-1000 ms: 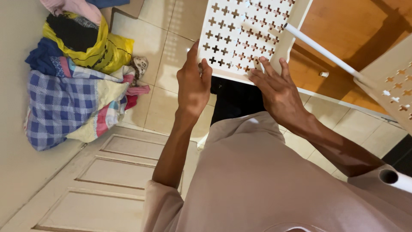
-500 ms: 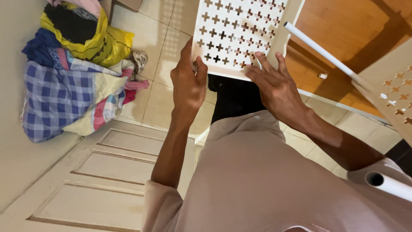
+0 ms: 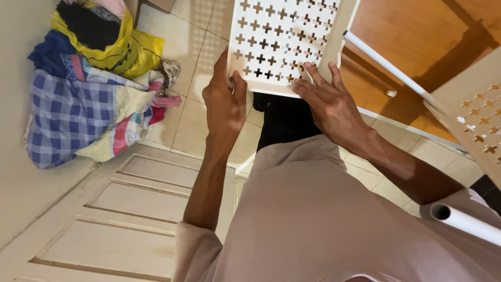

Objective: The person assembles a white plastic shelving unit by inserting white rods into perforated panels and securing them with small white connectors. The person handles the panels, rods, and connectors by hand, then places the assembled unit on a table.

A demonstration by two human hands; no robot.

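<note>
**Both hands on perforated white panel**

Left hand [image 3: 225,104] grips the near-left corner of the white panel [image 3: 284,36], thumb on the top face, fingers curled round the edge, clamped on it. Right hand [image 3: 329,107] lies flat on the panel's near edge, fingers spread, palm down, not pinching. Panel has cross-shaped cut-outs, held tilted above the tiled floor [image 3: 201,57]. A white tube [image 3: 386,65] runs along the panel's right side toward a second perforated panel [image 3: 472,112] at the right edge. Pile of clothes [image 3: 91,78], checked and yellow, sits on the floor against the wall, well left of the hands. White panelled door [image 3: 120,209] lower left. Another tube end [image 3: 459,219] lower right.
</note>
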